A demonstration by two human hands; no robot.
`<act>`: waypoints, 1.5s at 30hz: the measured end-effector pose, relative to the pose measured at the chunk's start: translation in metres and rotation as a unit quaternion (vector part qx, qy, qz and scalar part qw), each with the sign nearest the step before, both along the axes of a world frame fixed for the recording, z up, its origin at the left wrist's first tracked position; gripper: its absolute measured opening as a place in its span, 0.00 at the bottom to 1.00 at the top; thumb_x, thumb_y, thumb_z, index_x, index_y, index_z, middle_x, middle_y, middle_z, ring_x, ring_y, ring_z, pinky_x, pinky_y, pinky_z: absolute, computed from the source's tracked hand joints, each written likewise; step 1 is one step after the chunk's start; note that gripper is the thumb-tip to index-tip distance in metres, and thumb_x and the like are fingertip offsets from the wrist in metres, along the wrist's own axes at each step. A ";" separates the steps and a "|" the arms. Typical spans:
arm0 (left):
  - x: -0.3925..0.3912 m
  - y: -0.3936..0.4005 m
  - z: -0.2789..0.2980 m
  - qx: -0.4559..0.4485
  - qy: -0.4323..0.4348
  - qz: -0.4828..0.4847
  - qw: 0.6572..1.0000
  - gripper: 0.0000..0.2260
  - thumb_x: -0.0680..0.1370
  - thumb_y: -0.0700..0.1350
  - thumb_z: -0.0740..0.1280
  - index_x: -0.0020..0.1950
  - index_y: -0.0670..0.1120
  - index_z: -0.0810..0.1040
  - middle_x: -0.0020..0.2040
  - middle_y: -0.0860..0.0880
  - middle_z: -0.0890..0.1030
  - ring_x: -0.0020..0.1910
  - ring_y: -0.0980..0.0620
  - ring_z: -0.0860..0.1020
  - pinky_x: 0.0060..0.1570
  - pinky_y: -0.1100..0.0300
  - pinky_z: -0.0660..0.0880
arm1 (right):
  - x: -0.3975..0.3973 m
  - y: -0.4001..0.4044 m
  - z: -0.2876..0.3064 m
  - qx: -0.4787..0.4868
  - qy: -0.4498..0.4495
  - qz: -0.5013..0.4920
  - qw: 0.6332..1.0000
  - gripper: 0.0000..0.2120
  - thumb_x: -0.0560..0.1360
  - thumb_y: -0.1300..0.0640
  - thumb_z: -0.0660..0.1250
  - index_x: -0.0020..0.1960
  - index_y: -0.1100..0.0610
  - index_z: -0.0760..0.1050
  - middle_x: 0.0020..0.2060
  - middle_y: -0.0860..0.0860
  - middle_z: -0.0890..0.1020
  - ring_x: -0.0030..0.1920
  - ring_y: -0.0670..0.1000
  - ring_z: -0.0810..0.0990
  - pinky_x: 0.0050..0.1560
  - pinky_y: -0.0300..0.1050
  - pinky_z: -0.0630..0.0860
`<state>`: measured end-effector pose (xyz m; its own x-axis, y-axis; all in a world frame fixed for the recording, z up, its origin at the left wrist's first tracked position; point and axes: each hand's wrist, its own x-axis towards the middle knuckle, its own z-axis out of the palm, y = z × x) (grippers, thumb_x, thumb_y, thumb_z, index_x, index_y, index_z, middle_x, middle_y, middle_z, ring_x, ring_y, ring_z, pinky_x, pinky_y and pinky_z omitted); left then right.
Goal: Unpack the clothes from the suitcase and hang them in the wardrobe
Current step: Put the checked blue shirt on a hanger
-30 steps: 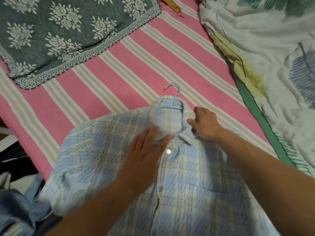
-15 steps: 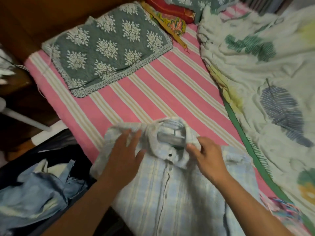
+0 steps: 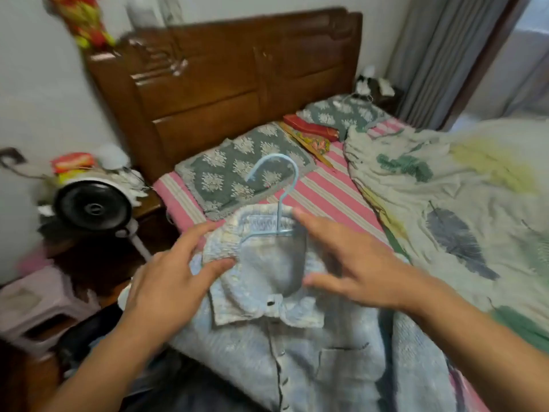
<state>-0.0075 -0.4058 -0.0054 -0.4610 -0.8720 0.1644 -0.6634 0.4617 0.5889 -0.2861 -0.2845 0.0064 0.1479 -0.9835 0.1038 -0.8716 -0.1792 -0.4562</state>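
Now one pale blue shirt (image 3: pixel 297 337) lies on the bed (image 3: pixel 332 191), one blue hanger (image 3: pixel 277 200) rising from its collar. Two hands flank that collar: left hand (image 3: pixel 166 281) and right hand (image 3: pixel 356 263), each grip spread-fingered, clasping nothing. Two green floral pillows (image 3: pixel 237 171) lie beyond.

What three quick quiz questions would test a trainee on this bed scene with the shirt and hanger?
1. True or false: the blue hanger sits inside the collar of the light blue shirt, hook sticking out.
2. What lies directly beyond the hook? A) green floral pillow B) black fan C) leaf-print blanket
3. Fill in: the left hand and right hand sit on either side of the shirt's ____.

Key: 1 true; 2 A; 3 collar.
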 end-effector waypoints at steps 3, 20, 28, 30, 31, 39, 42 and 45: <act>0.071 0.031 0.045 -0.052 0.000 0.046 0.998 0.25 0.70 0.68 0.69 0.65 0.73 0.65 0.53 0.56 0.84 0.57 0.46 0.81 0.51 0.49 0.76 | 0.056 0.006 0.028 -0.048 0.055 0.103 0.992 0.36 0.80 0.37 0.63 0.80 0.38 0.46 0.75 0.48 0.65 0.61 0.49 0.76 0.59 0.47 0.74; 0.341 0.275 0.144 -0.108 0.051 0.489 0.864 0.07 0.71 0.47 0.78 0.44 0.57 0.83 0.43 0.64 0.83 0.42 0.66 0.80 0.40 0.73 0.72 | 0.304 -0.034 0.082 0.176 -0.169 0.613 0.752 0.30 0.79 0.61 0.69 0.75 0.40 0.66 0.73 0.35 0.68 0.75 0.39 0.63 0.74 0.34 0.59; 0.378 0.411 0.165 -0.185 0.037 0.680 0.709 0.06 0.75 0.50 0.76 0.43 0.50 0.82 0.37 0.52 0.80 0.34 0.62 0.73 0.38 0.59 0.71 | 0.435 -0.001 0.123 0.191 -0.093 0.735 0.644 0.28 0.81 0.61 0.65 0.73 0.34 0.68 0.72 0.31 0.67 0.74 0.36 0.62 0.75 0.40 0.61; 0.385 0.433 0.170 -0.196 0.018 0.710 0.676 0.06 0.76 0.49 0.74 0.42 0.50 0.80 0.36 0.55 0.78 0.34 0.63 0.74 0.36 0.66 0.70 | 0.464 0.019 0.134 0.223 -0.097 0.733 0.636 0.29 0.81 0.64 0.64 0.67 0.29 0.71 0.69 0.28 0.69 0.72 0.33 0.64 0.73 0.39 0.61; 0.394 0.444 0.171 -0.197 -0.012 0.728 0.657 0.07 0.77 0.51 0.73 0.42 0.52 0.79 0.36 0.55 0.78 0.35 0.63 0.74 0.37 0.66 0.70 | 0.479 0.031 0.139 0.240 -0.107 0.726 0.636 0.32 0.81 0.67 0.62 0.65 0.28 0.73 0.67 0.26 0.70 0.71 0.31 0.64 0.72 0.37 0.61; 0.481 0.572 0.179 -0.092 -0.224 0.860 0.449 0.13 0.81 0.50 0.63 0.63 0.50 0.79 0.59 0.46 0.76 0.62 0.42 0.72 0.61 0.49 0.72 | 0.618 0.133 0.159 0.450 -0.176 0.628 0.610 0.32 0.77 0.76 0.55 0.58 0.45 0.84 0.64 0.51 0.80 0.63 0.56 0.80 0.61 0.61 0.78; 0.493 0.628 0.186 -0.053 -0.289 0.875 0.384 0.16 0.79 0.50 0.64 0.67 0.52 0.77 0.63 0.46 0.73 0.65 0.43 0.69 0.64 0.49 0.69 | 0.658 0.159 0.176 0.514 -0.206 0.600 0.578 0.30 0.76 0.80 0.52 0.62 0.54 0.81 0.56 0.60 0.84 0.55 0.63 0.84 0.53 0.62 0.81; 0.503 0.678 0.207 -0.059 -0.390 0.873 0.287 0.19 0.74 0.47 0.69 0.65 0.49 0.80 0.65 0.41 0.74 0.67 0.38 0.67 0.68 0.43 0.66 | 0.696 0.177 0.203 0.520 -0.231 0.617 0.544 0.32 0.74 0.81 0.52 0.63 0.54 0.80 0.56 0.60 0.84 0.56 0.63 0.83 0.54 0.64 0.81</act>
